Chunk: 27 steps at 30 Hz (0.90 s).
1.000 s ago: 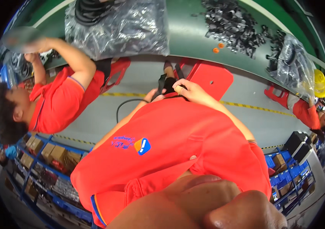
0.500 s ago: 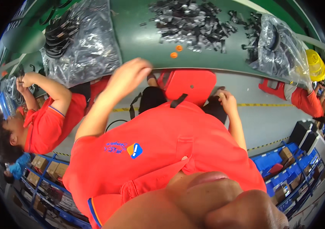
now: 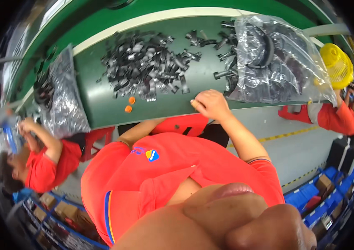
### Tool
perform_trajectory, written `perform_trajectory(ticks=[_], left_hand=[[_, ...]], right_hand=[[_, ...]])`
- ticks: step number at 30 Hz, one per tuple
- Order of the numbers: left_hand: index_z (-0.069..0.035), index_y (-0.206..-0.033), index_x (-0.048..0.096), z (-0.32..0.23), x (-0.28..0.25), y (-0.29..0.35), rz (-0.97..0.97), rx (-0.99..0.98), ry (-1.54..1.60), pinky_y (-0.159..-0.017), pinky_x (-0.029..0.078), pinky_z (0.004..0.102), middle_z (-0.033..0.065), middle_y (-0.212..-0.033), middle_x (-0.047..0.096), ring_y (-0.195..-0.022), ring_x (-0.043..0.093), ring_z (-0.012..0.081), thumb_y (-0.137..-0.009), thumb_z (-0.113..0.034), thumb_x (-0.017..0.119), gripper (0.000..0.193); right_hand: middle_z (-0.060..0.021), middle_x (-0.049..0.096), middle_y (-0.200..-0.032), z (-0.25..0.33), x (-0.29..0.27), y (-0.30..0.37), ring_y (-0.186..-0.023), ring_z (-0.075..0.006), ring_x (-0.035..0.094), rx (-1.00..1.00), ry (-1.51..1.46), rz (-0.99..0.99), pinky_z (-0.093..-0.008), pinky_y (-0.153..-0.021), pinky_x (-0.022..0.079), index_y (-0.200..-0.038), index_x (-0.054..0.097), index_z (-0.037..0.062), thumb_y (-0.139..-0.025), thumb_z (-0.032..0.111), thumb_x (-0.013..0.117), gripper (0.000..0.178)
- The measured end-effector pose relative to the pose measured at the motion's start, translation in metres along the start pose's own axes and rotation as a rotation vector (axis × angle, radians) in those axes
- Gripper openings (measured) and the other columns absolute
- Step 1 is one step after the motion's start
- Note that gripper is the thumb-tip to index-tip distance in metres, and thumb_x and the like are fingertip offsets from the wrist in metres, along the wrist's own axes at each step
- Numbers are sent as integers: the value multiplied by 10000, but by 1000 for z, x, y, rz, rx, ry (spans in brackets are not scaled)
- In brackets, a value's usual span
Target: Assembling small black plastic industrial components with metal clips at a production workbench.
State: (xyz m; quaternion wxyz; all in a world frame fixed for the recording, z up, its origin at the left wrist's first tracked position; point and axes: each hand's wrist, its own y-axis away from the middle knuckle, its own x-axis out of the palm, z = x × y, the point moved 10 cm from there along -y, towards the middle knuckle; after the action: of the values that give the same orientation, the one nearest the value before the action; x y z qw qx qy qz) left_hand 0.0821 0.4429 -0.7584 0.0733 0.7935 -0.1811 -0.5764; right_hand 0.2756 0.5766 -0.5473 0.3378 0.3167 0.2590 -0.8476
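My right hand [image 3: 212, 104] rests at the front edge of the green table [image 3: 95, 106]. Its fingers are curled in and the thumb is pressed against them; what they hold, if anything, is hidden. My left forearm [image 3: 141, 131] reaches under the table edge, and that hand is out of sight. Ahead on the table lies a loose heap of small black plastic parts [image 3: 143, 64]. Two small orange round pieces [image 3: 130, 104] lie just in front of the heap. Right of my right hand sits a clear plastic bag [image 3: 285, 75] with black curved parts in and beside it.
Another plastic bag [image 3: 64, 91] hangs over the table's left edge. Beyond the right bag is a yellow basket [image 3: 337, 66]. Co-workers in red sit at left [image 3: 54, 162] and far right [image 3: 339, 114]. A red stool [image 3: 183, 125] is under the table. Behind me stand shelves with blue bins [image 3: 306, 196].
My right hand has risen from my lap to the table edge. My left hand has dropped from above the edge to below it. The view has swung, shifting the heap leftward.
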Motion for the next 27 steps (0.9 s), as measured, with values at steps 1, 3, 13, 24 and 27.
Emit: perform_trajectory(ticks=[1, 3, 13, 24, 27], left_hand=[[-55, -1143, 546, 35, -39, 3, -62, -86, -188, -942, 392, 383, 164, -1138, 555, -1051, 525, 230, -836, -255, 577, 367], [-56, -1064, 565, 165, -128, 79, -209, -233, -536, -925, 396, 415, 152, -1073, 560, -980, 534, 243, -826, -205, 564, 280], [-53, -893, 606, 391, -360, 370, -812, -1313, -2001, -889, 404, 487, 126, -943, 565, -834, 549, 279, -806, -88, 534, 118], [-29, -1136, 544, -36, -173, 177, -1037, -1376, -3866, -942, 394, 396, 163, -1183, 526, -1080, 505, 261, -842, -211, 559, 346], [-23, -1202, 527, -39, -150, 127, -909, -950, -4424, -956, 391, 371, 173, -1248, 515, -1147, 493, 256, -852, -245, 566, 416]], right_hand=[[-84, 558, -643, -5, -1, 2, -626, -281, 565, 21, 0, -13, -383, -599, 449, -651, 535, 70, -811, 250, 605, 251], [-78, 570, -665, -11, -6, 9, -645, -276, 571, 94, 44, -16, -379, -616, 453, -681, 550, 75, -807, 237, 602, 211], [-72, 617, -774, 3, 11, -1, -745, -281, 594, 47, 95, 92, -379, -695, 464, -833, 598, 95, -832, 168, 546, 90], [-101, 656, -850, -6, 3, 12, -782, -289, 623, 83, 61, -44, -367, -700, 484, -850, 637, 66, -850, 192, 582, 137], [-101, 654, -826, -7, 6, 20, -760, -285, 619, 79, 41, -27, -351, -682, 478, -843, 638, 62, -847, 178, 594, 124]])
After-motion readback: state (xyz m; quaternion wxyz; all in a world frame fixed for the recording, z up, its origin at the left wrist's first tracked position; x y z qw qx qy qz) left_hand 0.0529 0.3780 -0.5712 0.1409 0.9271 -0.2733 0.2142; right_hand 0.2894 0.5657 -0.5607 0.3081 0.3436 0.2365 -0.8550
